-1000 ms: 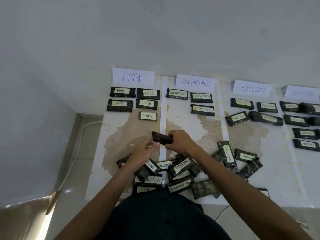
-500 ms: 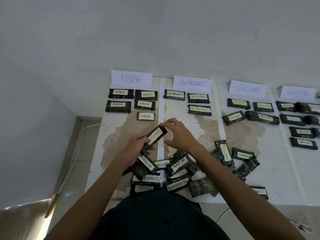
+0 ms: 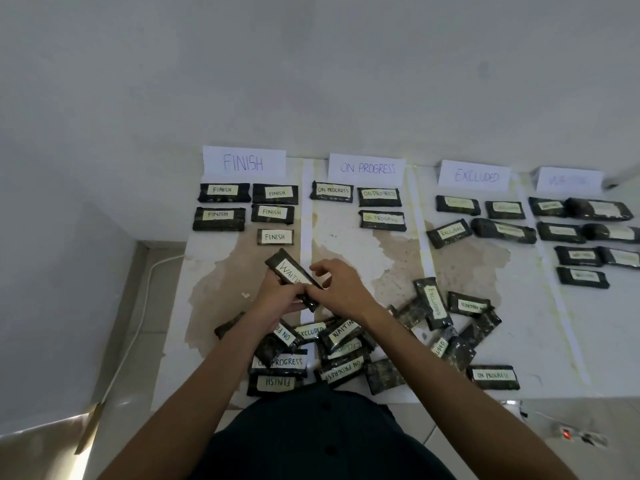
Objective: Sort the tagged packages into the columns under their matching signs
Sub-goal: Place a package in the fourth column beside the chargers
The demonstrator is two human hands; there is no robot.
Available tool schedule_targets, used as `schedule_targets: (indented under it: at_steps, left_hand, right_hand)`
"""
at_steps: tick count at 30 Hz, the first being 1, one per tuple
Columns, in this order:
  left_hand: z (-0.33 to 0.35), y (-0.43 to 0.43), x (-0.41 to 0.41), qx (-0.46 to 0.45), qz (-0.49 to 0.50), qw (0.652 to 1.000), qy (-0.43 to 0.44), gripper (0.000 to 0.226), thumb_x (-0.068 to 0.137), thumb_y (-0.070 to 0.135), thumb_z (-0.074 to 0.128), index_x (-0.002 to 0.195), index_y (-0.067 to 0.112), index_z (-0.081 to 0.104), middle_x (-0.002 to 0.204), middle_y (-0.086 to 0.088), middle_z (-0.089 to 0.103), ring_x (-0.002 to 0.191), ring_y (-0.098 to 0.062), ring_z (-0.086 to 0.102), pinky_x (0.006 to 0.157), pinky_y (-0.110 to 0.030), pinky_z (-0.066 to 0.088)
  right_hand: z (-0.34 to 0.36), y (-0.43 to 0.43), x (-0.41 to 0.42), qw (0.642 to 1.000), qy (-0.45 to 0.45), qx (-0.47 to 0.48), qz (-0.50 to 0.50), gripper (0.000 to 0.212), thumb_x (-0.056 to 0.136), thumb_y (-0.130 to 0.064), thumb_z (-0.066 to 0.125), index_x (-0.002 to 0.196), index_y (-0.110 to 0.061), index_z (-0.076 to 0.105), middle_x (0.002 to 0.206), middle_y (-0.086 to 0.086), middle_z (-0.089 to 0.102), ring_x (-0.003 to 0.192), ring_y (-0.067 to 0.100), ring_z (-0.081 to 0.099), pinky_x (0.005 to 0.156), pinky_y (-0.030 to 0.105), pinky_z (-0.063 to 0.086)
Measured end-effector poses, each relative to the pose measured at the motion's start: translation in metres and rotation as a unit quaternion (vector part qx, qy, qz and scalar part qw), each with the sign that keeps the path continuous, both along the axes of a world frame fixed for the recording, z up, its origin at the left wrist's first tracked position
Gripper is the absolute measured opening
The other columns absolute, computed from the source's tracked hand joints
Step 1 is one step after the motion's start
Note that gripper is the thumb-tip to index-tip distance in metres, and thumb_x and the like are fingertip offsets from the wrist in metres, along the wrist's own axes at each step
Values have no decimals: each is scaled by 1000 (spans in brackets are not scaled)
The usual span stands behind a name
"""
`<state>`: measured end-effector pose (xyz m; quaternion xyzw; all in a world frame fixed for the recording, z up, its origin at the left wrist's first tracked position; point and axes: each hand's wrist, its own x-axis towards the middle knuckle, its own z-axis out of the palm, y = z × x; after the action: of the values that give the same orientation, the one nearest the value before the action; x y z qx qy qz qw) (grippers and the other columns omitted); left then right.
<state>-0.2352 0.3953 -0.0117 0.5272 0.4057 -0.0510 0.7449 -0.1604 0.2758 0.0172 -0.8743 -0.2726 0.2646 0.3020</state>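
Stained white table — paper signs, columns of tagged packages, a loose pile.

WAITING sign blurred, held package tag half-covered

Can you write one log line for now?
left hand grips WAITING package | right hand at its end | likely next: WAITING sign

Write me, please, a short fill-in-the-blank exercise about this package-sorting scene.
1. The dark rectangular wrapped package gripped by the left hand has a pale tag reading ____.
2. Under the white paper FINISH sign lie ____ sorted FINISH-tagged packages.
3. Under the white paper ON PROGRESS sign lie ____ sorted ON PROGRESS-tagged packages.
4. The white paper sign just right of ON PROGRESS reads ____.

Missing words: WAITING; five; three; EXCLUDED.
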Motion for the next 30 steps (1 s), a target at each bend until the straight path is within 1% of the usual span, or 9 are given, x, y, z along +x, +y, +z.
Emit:
schedule_targets:
  at_steps: [4,8,12,15,17,19,23,26,30]
  left_hand:
    - [5,-28,7,-49,10,999,-4,26,90,5,50,116,10,51,108,-17,65,86,-29,68,67,-39,58]
    - [4,-53,12,-55,-20,998,7,24,92,10,51,114,5,55,110,-19,65,88,-29,68,76,-43,58]
    - [8,-83,26,12,-64,998,1,25,89,11,58,113,14,52,107,-11,65,83,-24,69,78,-39,57]
    - [14,-114,42,75,-104,991,-24,38,88,5,58,121,19,46,108,-8,60,78,-17,67,63,-27,56]
    - [15,-139,58,91,-136,986,-38,36,87,1,58,117,19,50,109,-12,60,80,-19,66,57,-21,54]
    - [16,-168,78,105,-161,980,-42,32,85,1,61,110,19,52,110,-13,60,86,-20,65,60,-21,55]
    - [17,-233,114,118,-199,972,-53,28,85,3,62,106,18,52,108,-8,61,84,-13,64,65,-21,56]
    - [15,-277,142,190,-253,946,-75,32,86,12,62,114,22,51,110,-3,59,90,-12,61,75,-24,55]
    - [10,-329,183,351,-352,859,-124,49,86,24,62,131,21,44,120,-2,54,106,-17,53,91,-34,48]
  right_hand:
    - [2,-29,2,999,-34,-33,25,42,72,-30,75,111,-17,64,103,6,59,93,19,57,79,29,47]
    - [2,-59,7,996,-57,-61,28,44,71,-27,75,112,-16,63,104,7,59,96,22,56,82,36,50]
    - [4,-108,23,994,-80,-78,11,48,72,-21,73,118,-13,60,110,11,60,103,26,53,89,38,48]
    - [3,-153,41,990,-99,-105,4,52,71,-19,73,120,-15,59,112,8,60,106,26,52,90,39,47]
    - [3,-183,54,988,-111,-110,12,53,70,-21,74,121,-16,58,115,6,59,108,27,52,91,38,46]
    - [4,-213,68,986,-125,-113,15,54,72,-21,73,123,-16,58,117,6,58,106,27,52,90,38,45]
    - [7,-275,98,976,-160,-146,29,53,72,-23,70,123,-17,56,113,6,56,101,28,52,81,40,46]
    - [7,-326,124,973,-170,-153,28,52,71,-21,71,120,-14,58,111,8,57,98,29,52,77,41,48]
    - [5,-394,166,970,-175,-168,6,48,73,-13,68,120,-12,58,112,9,57,100,30,51,77,41,48]
